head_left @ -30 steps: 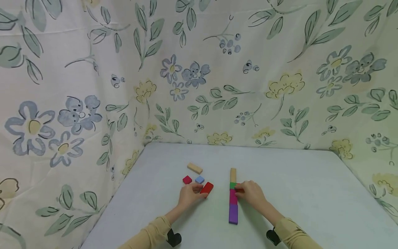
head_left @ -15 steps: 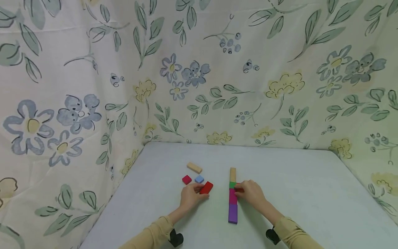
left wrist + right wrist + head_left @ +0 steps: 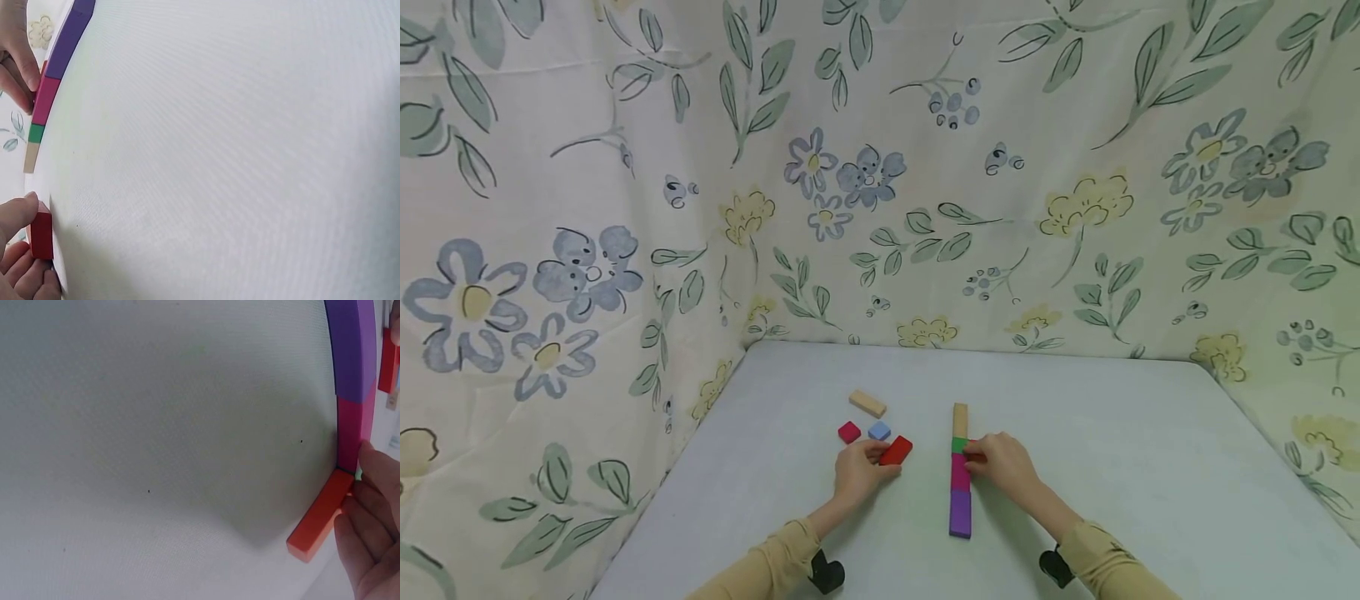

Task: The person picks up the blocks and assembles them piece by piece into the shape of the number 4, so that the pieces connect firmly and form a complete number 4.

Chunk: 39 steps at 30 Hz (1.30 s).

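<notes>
In the head view, a line of blocks runs away from the person: a purple block (image 3: 960, 512), a magenta block (image 3: 960, 472), a small green block (image 3: 958, 445) and a plain wood block (image 3: 960, 419). The right hand (image 3: 1011, 468) pinches an orange-red block (image 3: 322, 512), whose end meets the line near the magenta and green blocks; a fingertip touches the magenta side. Left of the line, the left hand (image 3: 859, 472) holds a red block (image 3: 897, 451) between thumb and fingers, slanted and close over the table. Its lower end is partly covered by the thumb.
Just beyond the left hand lie a crimson cube (image 3: 849, 432), a light blue cube (image 3: 879, 430) and a loose wood block (image 3: 868, 403). All rest on a white table (image 3: 1097, 433), with a floral cloth (image 3: 925, 275) hanging behind it and at both sides.
The left hand has shifted very slightly, its thumb now further along the red block. The right hand and the line of blocks stay as they were; the head view drifts a little.
</notes>
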Each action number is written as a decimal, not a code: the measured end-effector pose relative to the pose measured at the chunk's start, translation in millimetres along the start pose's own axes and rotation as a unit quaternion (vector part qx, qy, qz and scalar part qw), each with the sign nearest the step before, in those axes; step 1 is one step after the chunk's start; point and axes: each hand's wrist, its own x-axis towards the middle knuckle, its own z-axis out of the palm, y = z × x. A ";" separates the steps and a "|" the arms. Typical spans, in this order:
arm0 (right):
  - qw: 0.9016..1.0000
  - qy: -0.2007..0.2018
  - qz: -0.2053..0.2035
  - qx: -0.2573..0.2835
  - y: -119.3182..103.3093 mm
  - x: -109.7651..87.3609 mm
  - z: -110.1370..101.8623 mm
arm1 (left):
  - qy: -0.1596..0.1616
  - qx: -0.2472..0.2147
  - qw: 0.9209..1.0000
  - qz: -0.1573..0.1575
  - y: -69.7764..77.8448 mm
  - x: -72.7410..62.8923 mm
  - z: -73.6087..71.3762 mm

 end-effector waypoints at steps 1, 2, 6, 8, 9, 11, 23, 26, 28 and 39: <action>1.000 0.000 -0.001 0.000 0.1 0.0 -0.2 | 0.001 0.000 1.000 -0.003 0.4 -0.1 -0.3; 1.000 -0.001 -0.003 0.001 0.3 -0.2 -0.3 | 0.002 0.000 1.000 -0.003 0.4 -0.2 -0.3; 1.000 0.001 -0.007 0.003 0.5 -0.7 -0.8 | 0.004 -0.003 1.000 -0.006 0.1 -0.5 -0.4; 1.000 0.003 -0.008 0.005 0.5 -1.0 -0.6 | 0.004 -0.005 1.000 -0.009 -0.4 -0.9 -0.3; 1.000 0.004 -0.006 0.005 0.2 -1.0 -0.6 | 0.004 -0.009 1.000 -0.011 -0.4 -1.1 -0.5; 1.000 0.007 -0.006 0.005 0.0 -1.4 -0.1 | 0.004 -0.014 1.000 -0.014 -0.3 -1.4 -0.6; 1.000 0.004 0.005 0.003 0.3 -1.4 0.1 | -0.012 -0.028 0.999 -0.013 1.9 1.6 -5.4; 1.000 0.005 0.002 0.002 0.5 -1.4 -0.7 | -0.021 -0.032 0.999 -0.009 3.3 5.3 -6.4; 1.000 0.005 -0.001 0.003 0.0 -1.4 -2.1 | -0.028 -0.034 0.999 -0.004 4.6 8.4 -7.7; 1.000 0.005 -0.005 0.004 0.4 -1.0 -1.3 | -0.083 -0.040 0.994 0.051 17.9 29.8 -24.6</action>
